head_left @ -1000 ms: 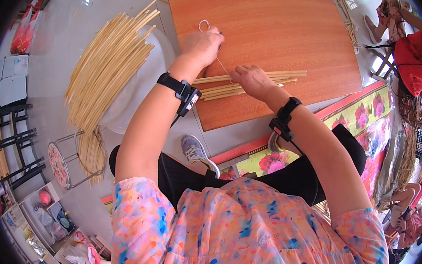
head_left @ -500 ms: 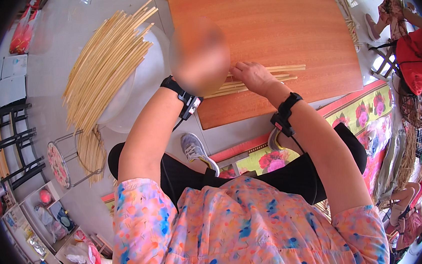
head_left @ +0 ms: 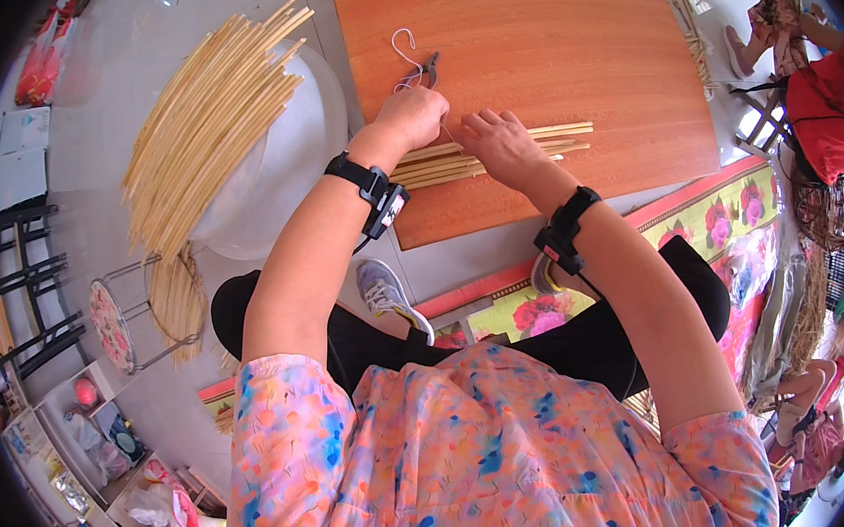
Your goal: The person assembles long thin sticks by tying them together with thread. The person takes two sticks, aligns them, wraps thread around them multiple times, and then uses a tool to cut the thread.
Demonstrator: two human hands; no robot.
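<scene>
Several pale reed sticks [head_left: 556, 132] lie side by side in a loose bundle near the front edge of the wooden tabletop [head_left: 533, 43]. Above their left part, my left hand [head_left: 411, 117] is closed in a pinch on a thin string [head_left: 449, 135], which runs down toward the sticks. My right hand [head_left: 504, 148] lies across the bundle with bent fingers gripping the sticks beside the string; its fingertips are partly hidden. Just beyond my left hand are dark-handled pliers or cutters [head_left: 430, 69] and a looped pale cord [head_left: 405, 42].
Left of the table, a large pile of reed sticks [head_left: 214, 121] rests on a round white surface [head_left: 314, 122]. A round stool [head_left: 111, 326] stands lower left. Flowered cloth [head_left: 547, 310] lies below the table's front edge. Other people [head_left: 783, 31] sit at the far right.
My left hand was blurred before and now shows clearly, with the tool and looped cord visible beyond it. The sticks' right ends have shifted slightly left; my right hand stays on them.
</scene>
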